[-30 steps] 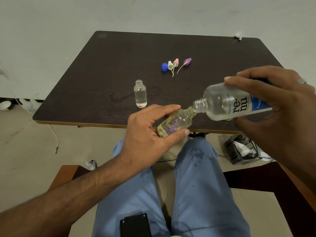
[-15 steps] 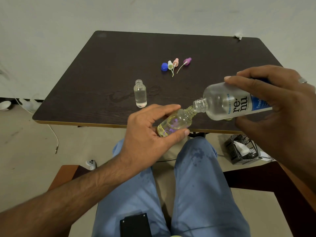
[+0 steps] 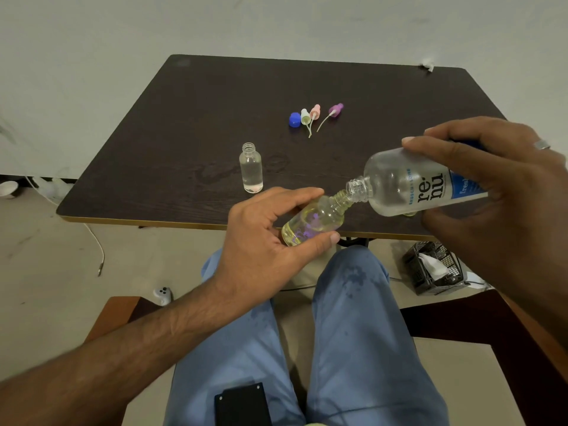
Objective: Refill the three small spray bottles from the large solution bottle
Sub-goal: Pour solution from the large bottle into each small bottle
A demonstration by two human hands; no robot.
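Note:
My left hand (image 3: 261, 241) grips a small clear bottle (image 3: 313, 221) tilted over the table's front edge, its open neck up and to the right. My right hand (image 3: 504, 192) holds the large solution bottle (image 3: 408, 187) tipped on its side, its open mouth touching the small bottle's neck. A second small bottle (image 3: 251, 167) stands uncapped and upright on the dark table (image 3: 190, 124), partly filled with clear liquid. A bit of a third bottle (image 3: 408, 214) shows just under the large one. Three spray tops, green (image 3: 305, 118), pink (image 3: 314, 112) and purple (image 3: 335, 109), lie mid-table beside a blue cap (image 3: 294, 119).
My legs in blue trousers with wet spots are under the table edge. A black mesh basket (image 3: 433, 272) sits on the floor at right, a white controller (image 3: 163, 295) and a cable (image 3: 95, 244) at left. Wooden chair arms flank my lap.

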